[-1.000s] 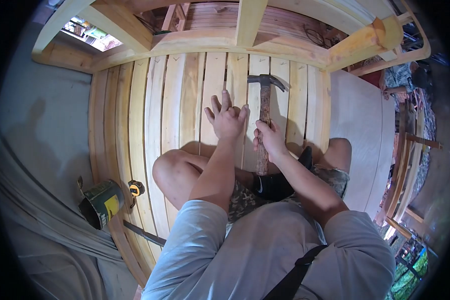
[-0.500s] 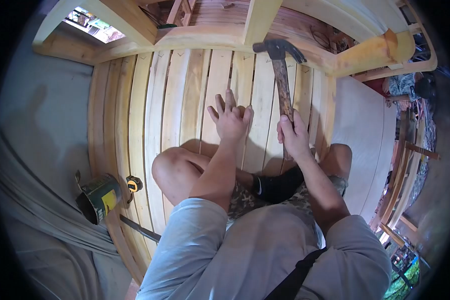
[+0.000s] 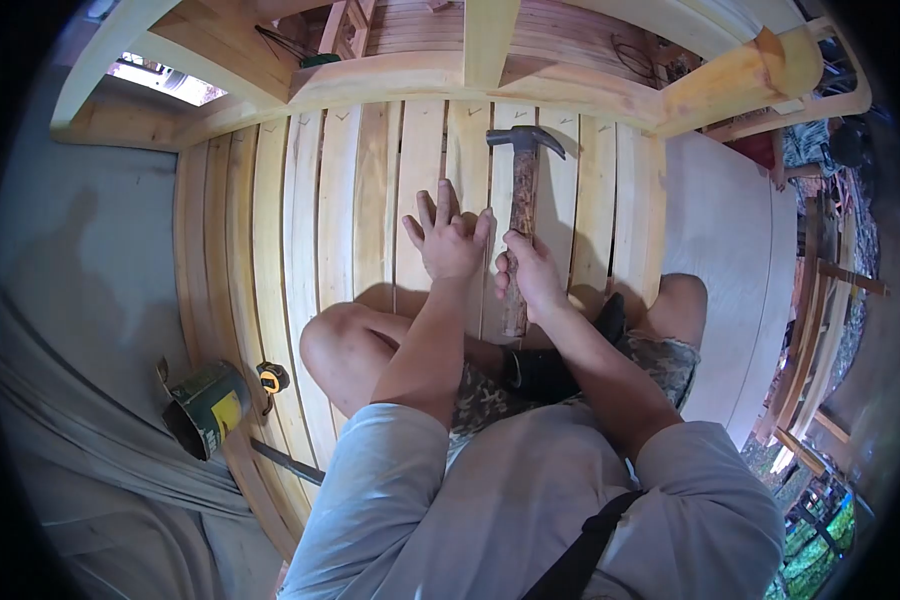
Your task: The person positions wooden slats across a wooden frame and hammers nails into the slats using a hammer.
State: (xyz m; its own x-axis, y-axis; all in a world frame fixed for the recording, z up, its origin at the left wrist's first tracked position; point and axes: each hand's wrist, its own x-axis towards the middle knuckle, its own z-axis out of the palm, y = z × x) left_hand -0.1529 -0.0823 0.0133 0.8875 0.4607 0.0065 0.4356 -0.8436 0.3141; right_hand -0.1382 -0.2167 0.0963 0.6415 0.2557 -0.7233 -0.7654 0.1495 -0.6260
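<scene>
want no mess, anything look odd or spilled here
The can at the left side of the slats: what may be its lid sticks up, bent. I can't tell whether the can is tipped. No spill shows.

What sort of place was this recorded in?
Probably a woodworking or furniture-making workshop, though the pictures don't settle that. The signs are the hammer in the right hand, the slatted wooden surface with tick marks on its boards, and the tape measure lying on it.
</scene>
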